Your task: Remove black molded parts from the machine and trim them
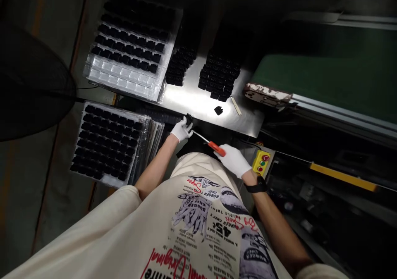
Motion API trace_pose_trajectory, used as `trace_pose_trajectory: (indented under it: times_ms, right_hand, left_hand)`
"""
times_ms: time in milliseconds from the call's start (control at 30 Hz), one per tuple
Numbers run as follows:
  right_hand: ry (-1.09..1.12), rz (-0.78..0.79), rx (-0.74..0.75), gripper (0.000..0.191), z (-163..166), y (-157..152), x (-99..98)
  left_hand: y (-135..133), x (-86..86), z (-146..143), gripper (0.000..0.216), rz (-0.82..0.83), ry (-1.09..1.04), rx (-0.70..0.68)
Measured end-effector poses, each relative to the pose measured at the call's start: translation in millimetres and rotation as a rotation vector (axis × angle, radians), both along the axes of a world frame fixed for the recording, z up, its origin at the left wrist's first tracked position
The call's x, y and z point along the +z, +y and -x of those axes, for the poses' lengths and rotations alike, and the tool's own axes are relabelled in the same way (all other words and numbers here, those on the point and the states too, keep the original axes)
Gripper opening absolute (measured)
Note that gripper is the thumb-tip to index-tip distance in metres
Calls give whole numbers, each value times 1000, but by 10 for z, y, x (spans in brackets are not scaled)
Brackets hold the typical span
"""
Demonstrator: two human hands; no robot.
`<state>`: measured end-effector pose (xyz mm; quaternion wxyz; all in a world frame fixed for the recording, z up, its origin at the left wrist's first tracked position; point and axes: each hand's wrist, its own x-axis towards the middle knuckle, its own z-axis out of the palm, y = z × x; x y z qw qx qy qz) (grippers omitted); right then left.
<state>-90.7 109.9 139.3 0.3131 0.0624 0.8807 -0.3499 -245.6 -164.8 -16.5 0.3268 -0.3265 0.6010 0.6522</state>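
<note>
We are looking down at a small black part point(188, 118), pinched in the fingers of our left hand point(181, 129) right at the near edge of the steel desk point(198, 101). Our left hand is gloved in white and closed on that part, holding it just off the desk's rim. Meeting it from the right is a screwdriver point(208, 141), its thin metal shaft angled up toward the part; whether the tip is touching we cannot tell. Our right hand point(233, 159), also in a white glove, is wrapped tight around the screwdriver's red handle, with a dark watch point(258, 185) on the wrist behind it.

Just beyond the part, on the desk, lies one loose black piece point(218, 110), and beside that a pale thin stick point(236, 105). Farther back on the desk sit two heaps of black pieces point(219, 75). Left of the part, below the desk's edge, there is a stack of clear trays point(108, 142) filled with rows of black pieces, and beyond it a second tray point(130, 43), its near rows empty. Right of the part, a yellow button box point(261, 163) sits close to our right hand, and a green conveyor belt point(328, 80) runs off past the desk.
</note>
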Motion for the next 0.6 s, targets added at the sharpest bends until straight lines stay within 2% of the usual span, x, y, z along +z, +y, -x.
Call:
trace_pose_trajectory:
  times_ms: [67, 133, 233, 333, 500, 600]
  right_hand:
    - [-144, -97, 150, 32, -38, -226, -34]
    - [-200, -179, 210, 38, -52, -364, -56]
    - [-247, -240, 235, 43, -73, -466, -10]
    - [-260, -253, 264, 34, -103, -528, 71]
    - [-256, -237, 300, 32, -131, -628, 59]
    - [-252, -245, 284, 40, -108, -648, 11]
  left_hand:
    - [-76, 31, -229, 19, -110, -54, 58]
    - [-115, 54, -395, 21, -188, -82, 109]
    - [-145, 103, -542, 28, -261, -91, 186]
    - [-191, 156, -611, 30, -306, -90, 258]
    - [-262, 160, -683, 18, -347, -127, 316]
    - [-265, 118, -733, 14, -333, -154, 329]
